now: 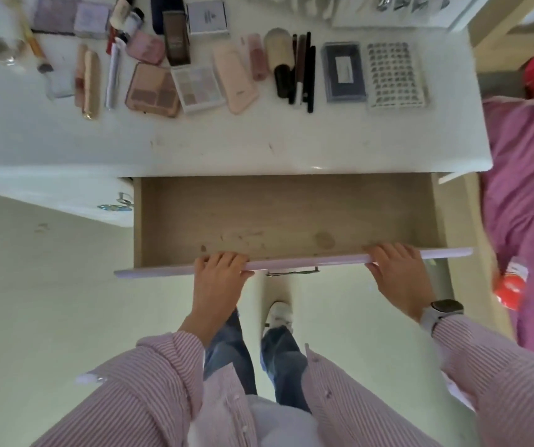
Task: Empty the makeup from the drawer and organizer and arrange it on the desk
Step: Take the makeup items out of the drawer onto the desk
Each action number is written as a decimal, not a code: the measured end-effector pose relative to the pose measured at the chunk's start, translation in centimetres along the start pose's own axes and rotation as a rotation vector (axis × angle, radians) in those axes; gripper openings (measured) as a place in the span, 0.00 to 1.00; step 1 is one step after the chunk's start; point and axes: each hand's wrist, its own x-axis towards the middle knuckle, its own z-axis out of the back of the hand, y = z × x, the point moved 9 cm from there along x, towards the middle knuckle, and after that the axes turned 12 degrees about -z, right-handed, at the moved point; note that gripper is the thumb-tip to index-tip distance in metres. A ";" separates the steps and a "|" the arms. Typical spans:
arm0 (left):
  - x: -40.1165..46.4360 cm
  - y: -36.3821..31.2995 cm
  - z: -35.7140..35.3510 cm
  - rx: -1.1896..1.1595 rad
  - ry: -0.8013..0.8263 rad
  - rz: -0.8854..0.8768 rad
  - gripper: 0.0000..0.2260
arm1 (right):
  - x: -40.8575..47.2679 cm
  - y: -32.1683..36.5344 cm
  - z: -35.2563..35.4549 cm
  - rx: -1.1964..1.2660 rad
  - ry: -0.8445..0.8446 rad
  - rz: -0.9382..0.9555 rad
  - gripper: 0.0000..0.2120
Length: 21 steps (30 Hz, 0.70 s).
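Note:
The wooden drawer (pixel 285 214) stands pulled out from the white desk (pixel 226 146), and nothing lies inside it. My left hand (pixel 218 279) grips the drawer's lilac front panel (pixel 307 261) left of centre, fingers curled over the top edge. My right hand (pixel 398 272) grips the same panel further right, a watch on its wrist. Makeup lies in a row on the desk: a pink blush palette (pixel 154 88), a clear eyeshadow palette (pixel 196 87), a pink case (pixel 235 77), brushes and pencils (pixel 297 69), a dark lash box (pixel 343 72) and a lash tray (pixel 394 75).
More tubes, bottles and boxes (pixel 149 27) crowd the desk's back left. A small glass jar (pixel 4 50) sits at the far left. A pink bedspread (pixel 527 195) and a red object (pixel 509 288) lie to the right. A metal handle (pixel 291 271) hangs under the drawer front.

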 end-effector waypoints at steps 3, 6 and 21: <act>0.2 -0.4 0.5 0.057 -0.061 -0.069 0.15 | 0.3 -0.8 -0.4 -0.030 0.002 0.022 0.09; 0.5 -0.4 1.6 0.076 -0.137 -0.089 0.05 | 0.6 -0.6 0.6 -0.005 -0.077 0.089 0.01; 1.7 -0.3 2.4 0.120 -0.219 -0.184 0.08 | 2.1 -0.4 1.5 -0.031 -0.083 0.273 0.12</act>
